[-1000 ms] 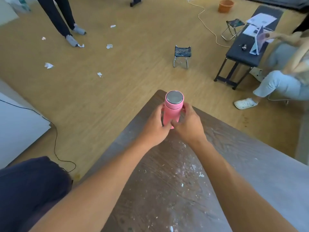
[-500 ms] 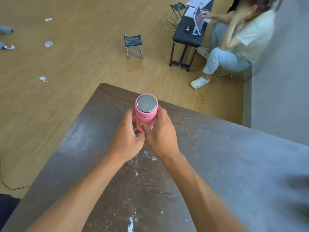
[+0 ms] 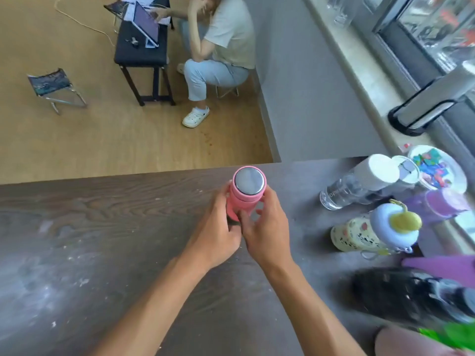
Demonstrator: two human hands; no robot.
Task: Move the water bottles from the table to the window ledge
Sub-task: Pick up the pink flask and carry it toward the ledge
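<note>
A pink bottle (image 3: 244,199) with a shiny steel cap stands upright near the far edge of the dark wooden table (image 3: 102,227). My left hand (image 3: 218,232) and my right hand (image 3: 267,229) both wrap around its lower body. To the right on the table stand a clear bottle with a white lid (image 3: 359,183), a cream patterned bottle with a blue lid and yellow knob (image 3: 370,232), a purple bottle (image 3: 442,204) and a black bottle (image 3: 411,296). The pale window ledge (image 3: 359,60) runs along the window at the upper right.
A clear tub of coloured pieces (image 3: 437,168) sits by the ledge. A black-and-grey item (image 3: 431,104) lies on the ledge. A seated person (image 3: 221,47) works at a low black bench (image 3: 144,52). A folding stool (image 3: 54,86) stands on the wooden floor.
My view has swung to the right, bringing the window ledge and the other bottles into sight. Both hands stay around the pink bottle, which looks in the same spot on the table.
</note>
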